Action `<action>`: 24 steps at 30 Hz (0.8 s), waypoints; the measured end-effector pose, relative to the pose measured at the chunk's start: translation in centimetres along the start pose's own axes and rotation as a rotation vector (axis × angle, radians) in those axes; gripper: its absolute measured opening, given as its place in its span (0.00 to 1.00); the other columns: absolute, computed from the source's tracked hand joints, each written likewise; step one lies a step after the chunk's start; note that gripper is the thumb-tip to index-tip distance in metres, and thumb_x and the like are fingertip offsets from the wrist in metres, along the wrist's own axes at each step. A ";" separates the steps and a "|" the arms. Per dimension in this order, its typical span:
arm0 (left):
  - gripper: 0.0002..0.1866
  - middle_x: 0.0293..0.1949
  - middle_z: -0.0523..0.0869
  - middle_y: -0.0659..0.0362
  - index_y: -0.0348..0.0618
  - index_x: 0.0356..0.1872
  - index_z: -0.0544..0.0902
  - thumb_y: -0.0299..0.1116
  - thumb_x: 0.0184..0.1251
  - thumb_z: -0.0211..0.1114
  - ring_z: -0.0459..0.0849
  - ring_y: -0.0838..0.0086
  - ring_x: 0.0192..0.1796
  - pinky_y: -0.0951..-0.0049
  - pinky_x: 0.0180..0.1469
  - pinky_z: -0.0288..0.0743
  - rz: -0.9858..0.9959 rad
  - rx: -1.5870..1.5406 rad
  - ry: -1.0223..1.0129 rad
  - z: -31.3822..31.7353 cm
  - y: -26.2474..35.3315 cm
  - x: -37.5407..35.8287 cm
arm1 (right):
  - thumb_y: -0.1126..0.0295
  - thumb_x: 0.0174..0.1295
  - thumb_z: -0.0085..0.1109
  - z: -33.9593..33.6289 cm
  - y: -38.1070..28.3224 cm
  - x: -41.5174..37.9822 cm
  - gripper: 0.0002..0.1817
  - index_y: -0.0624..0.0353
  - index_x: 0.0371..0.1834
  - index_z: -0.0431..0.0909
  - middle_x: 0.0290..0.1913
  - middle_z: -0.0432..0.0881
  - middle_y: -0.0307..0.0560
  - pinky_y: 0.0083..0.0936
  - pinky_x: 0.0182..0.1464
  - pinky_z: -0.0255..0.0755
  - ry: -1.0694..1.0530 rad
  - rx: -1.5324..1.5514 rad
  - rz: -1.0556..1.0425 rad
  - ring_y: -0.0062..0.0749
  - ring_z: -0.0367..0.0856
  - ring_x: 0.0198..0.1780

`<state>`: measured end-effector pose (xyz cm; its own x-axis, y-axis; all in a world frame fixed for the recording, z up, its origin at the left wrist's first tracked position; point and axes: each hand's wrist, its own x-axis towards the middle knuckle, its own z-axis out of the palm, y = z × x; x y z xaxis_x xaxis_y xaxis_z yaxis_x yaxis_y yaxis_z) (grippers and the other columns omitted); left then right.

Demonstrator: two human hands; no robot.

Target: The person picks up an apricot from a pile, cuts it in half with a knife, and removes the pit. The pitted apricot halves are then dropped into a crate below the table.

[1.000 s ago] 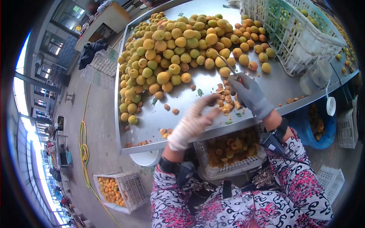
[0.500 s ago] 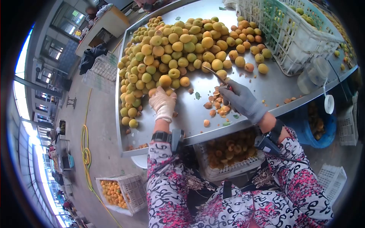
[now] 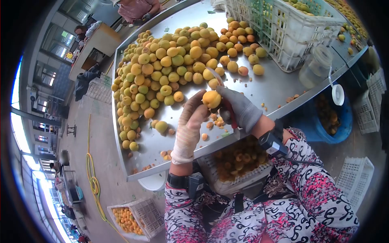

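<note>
Between my two hands is a yellow-orange apricot (image 3: 211,99). My left hand (image 3: 190,125), in a pale glove with stained fingertips, pinches it from the left. A grey glove covers my right hand (image 3: 240,108), which is closed round a knife with a red handle (image 3: 229,109); its curved blade (image 3: 215,75) points up and away, just beyond the fruit. A large heap of apricots (image 3: 162,65) lies on the metal table (image 3: 259,95) past my hands. Pits and scraps (image 3: 218,120) lie beneath my right hand.
A white crate (image 3: 283,36) and a clear plastic jar (image 3: 318,67) stand at the table's right. Below the near edge are a crate of fruit pieces (image 3: 239,162) and a blue tub (image 3: 344,121). Another person (image 3: 139,10) is at the far edge.
My left hand has come away from the heap with an apricot and moved right, meeting my right hand and the knife. The view has shifted, showing more of the other person.
</note>
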<state>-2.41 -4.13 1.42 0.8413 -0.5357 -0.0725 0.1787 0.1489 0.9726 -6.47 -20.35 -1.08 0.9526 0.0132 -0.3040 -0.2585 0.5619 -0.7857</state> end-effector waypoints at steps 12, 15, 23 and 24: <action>0.27 0.49 0.76 0.61 0.42 0.65 0.66 0.28 0.64 0.60 0.74 0.78 0.51 0.75 0.58 0.67 0.072 -0.144 -0.014 0.3 0.4 0.2 | 0.56 0.69 0.50 0.9 -1.3 -0.7 0.17 0.60 0.39 0.76 0.22 0.76 0.39 0.20 0.25 0.68 0.060 -0.424 -0.192 0.24 0.75 0.22; 0.27 0.48 0.76 0.61 0.42 0.65 0.66 0.28 0.64 0.60 0.75 0.78 0.50 0.76 0.58 0.67 0.072 -0.026 -0.031 -2.0 0.6 -0.2 | 0.58 0.69 0.49 -0.1 -1.0 -0.8 0.15 0.60 0.41 0.77 0.25 0.78 0.43 0.24 0.34 0.71 -0.021 -0.874 -0.413 0.29 0.78 0.28; 0.26 0.45 0.76 0.62 0.42 0.62 0.70 0.31 0.59 0.59 0.74 0.79 0.47 0.77 0.54 0.67 0.045 0.068 -0.048 -4.5 1.0 -0.9 | 0.55 0.69 0.49 0.7 -0.2 -1.6 0.17 0.59 0.41 0.75 0.28 0.81 0.48 0.31 0.38 0.72 -0.207 -0.993 -0.342 0.37 0.82 0.33; 0.27 0.45 0.76 0.62 0.41 0.61 0.70 0.32 0.59 0.59 0.74 0.79 0.46 0.77 0.54 0.67 0.046 0.071 -0.056 -4.6 1.0 -0.9 | 0.55 0.69 0.49 0.8 -0.2 -1.6 0.17 0.59 0.41 0.75 0.28 0.81 0.48 0.31 0.38 0.72 -0.208 -0.993 -0.342 0.37 0.82 0.33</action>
<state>-0.61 0.31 1.44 0.8176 -0.5755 -0.0171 0.1025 0.1163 0.9879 -7.84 -19.86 -0.01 0.9836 0.1762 0.0392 0.1016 -0.3606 -0.9272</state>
